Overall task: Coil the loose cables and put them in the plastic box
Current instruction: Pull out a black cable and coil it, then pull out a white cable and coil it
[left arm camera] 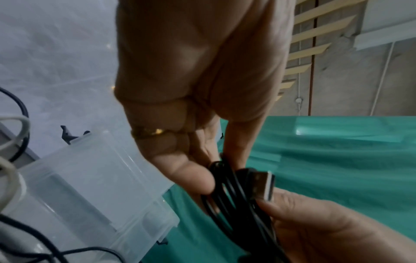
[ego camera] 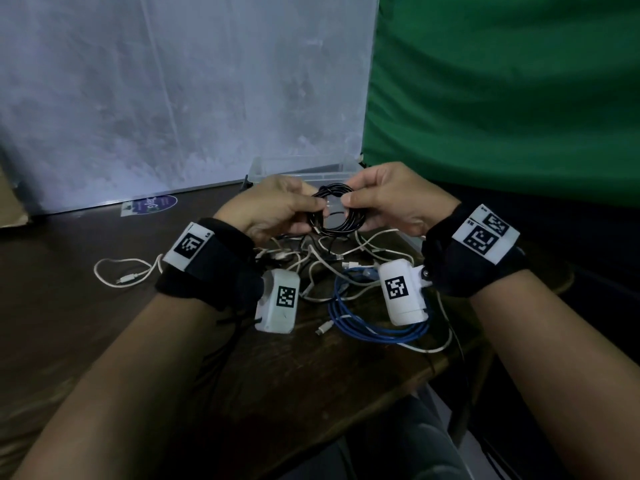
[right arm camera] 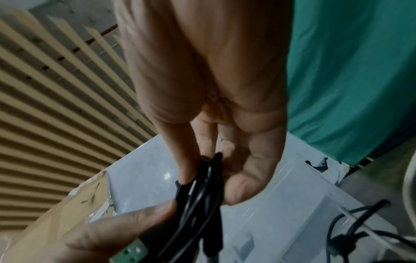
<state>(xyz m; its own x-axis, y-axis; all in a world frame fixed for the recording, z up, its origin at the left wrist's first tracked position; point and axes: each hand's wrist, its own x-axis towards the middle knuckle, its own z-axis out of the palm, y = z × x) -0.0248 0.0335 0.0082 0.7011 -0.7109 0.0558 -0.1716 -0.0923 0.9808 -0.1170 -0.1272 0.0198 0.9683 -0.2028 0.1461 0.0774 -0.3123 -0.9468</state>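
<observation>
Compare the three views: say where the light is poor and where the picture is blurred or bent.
Head view: dim overall, dark brown wooden table nearly black, forearms stretched by the wide lens. Left wrist view: coiled black cable fairly sharp at its metal USB plug, clear plastic box soft. Right wrist view: motion blur smears the cable and both hands.

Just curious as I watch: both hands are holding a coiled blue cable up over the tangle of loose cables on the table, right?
Not quite: the coiled cable that the left hand and right hand hold is black, as the head view shows. The blue cable lies on the table, nearer the person.
</observation>
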